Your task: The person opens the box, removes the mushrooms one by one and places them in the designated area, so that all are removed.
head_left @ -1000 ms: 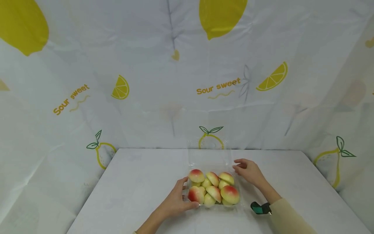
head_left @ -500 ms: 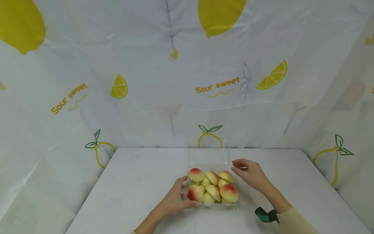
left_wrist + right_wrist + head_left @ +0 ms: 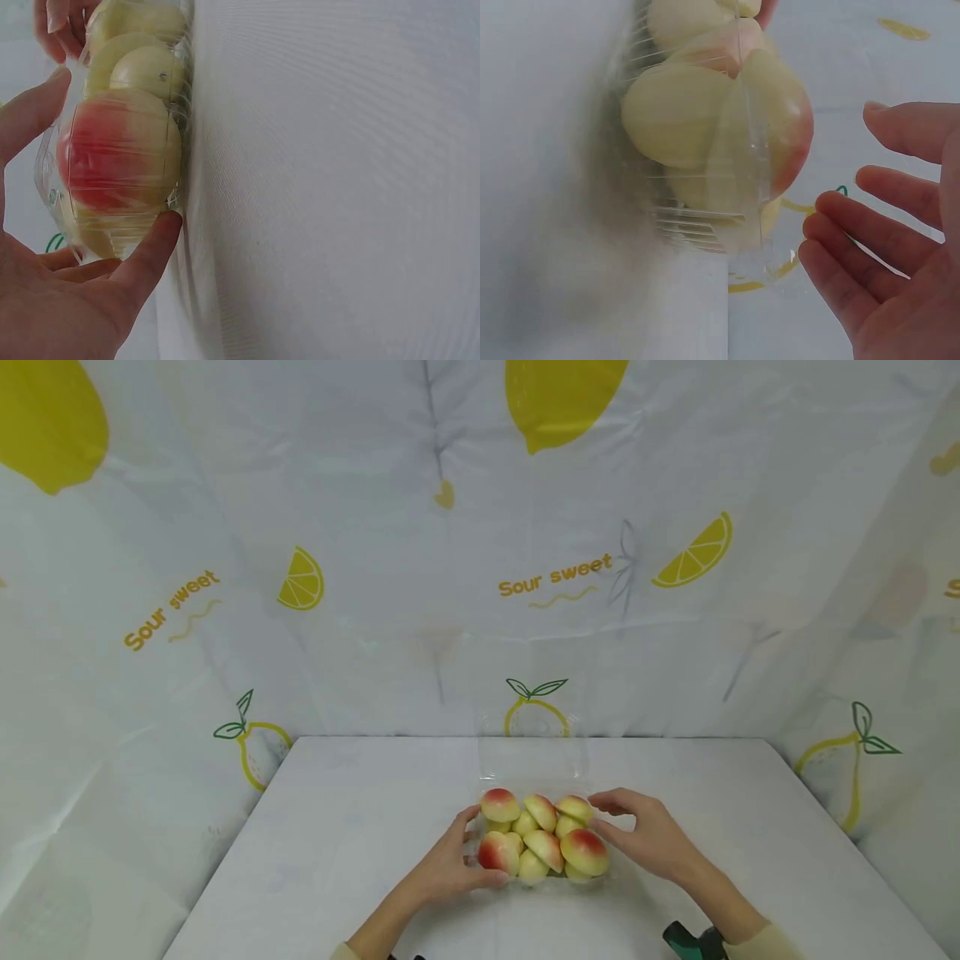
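A clear plastic clamshell box [image 3: 759, 180] filled with several yellow peaches [image 3: 585, 852], blushed red, sits on the white table. Its transparent lid [image 3: 531, 762] is folded back on the far side. My left hand [image 3: 450, 867] holds the box's left end, thumb at the near corner and fingers along the side. Up close in the left wrist view, a fingertip meets the lower edge beside a red-cheeked peach [image 3: 112, 154]. My right hand [image 3: 648, 837] is just off the right end, fingers extended and loosely bent, holding nothing; the right wrist view shows a gap to the box.
The white table [image 3: 360, 810] runs back to a hanging cloth [image 3: 390, 577] printed with lemons and lettering. A green-and-black object [image 3: 684, 941] is beside my right sleeve at the near edge of the view.
My right hand has moved nearer to me, from beside the lid hinge to beside the peaches at the box's right end. My left hand keeps its hold; the lid remains folded back.
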Demonstrator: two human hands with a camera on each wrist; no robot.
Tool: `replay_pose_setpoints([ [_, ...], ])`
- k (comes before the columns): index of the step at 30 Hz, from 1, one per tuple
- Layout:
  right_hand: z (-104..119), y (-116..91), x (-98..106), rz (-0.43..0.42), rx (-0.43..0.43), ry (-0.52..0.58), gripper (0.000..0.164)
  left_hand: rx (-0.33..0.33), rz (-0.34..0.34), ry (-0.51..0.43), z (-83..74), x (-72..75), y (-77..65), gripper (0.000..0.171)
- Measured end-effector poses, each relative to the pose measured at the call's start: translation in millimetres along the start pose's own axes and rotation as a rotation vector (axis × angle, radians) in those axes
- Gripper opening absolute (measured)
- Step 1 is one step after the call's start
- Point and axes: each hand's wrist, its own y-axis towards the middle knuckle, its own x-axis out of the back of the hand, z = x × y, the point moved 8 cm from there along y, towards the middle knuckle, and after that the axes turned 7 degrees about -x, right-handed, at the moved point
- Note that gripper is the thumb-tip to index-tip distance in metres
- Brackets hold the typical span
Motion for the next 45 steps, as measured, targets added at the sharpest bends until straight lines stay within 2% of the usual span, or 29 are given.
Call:
replay_pose_setpoints([
  [4,-3,-6,-8,0.032,0.01,0.004,0.036,0.018,0.007,-0.003,1.5,0.0,0.7,0.102],
  [10,0,-16,-17,0.066,0.128,-0.004,0.038,0.015,-0.002,0.009,1.0,0.4,-1.3,0.102],
  [14,6,-20,-19,0.05,0.195,-0.036,0.039,0.014,-0.009,0.004,1.1,0.3,-2.9,0.102],
  [21,6,-23,-25,0.06,0.19,-0.15,0.049,0.033,-0.009,-0.01,1.4,-0.3,-4.7,0.102],
  [26,4,-24,-28,0.052,0.172,-0.188,0.051,0.049,-0.006,-0.008,1.0,-0.7,-6.0,0.102],
  [32,8,-26,-28,0.013,0.219,-0.2,0.05,0.056,-0.005,-0.007,1.2,-1.5,-6.5,0.102],
  [38,10,-27,-25,-0.016,0.202,-0.186,0.048,0.051,-0.007,-0.012,2.3,-2.0,-6.8,0.103],
  [45,15,-22,-18,0.013,0.242,-0.049,0.047,0.055,-0.01,-0.03,0.7,-1.2,-7.2,0.103],
])
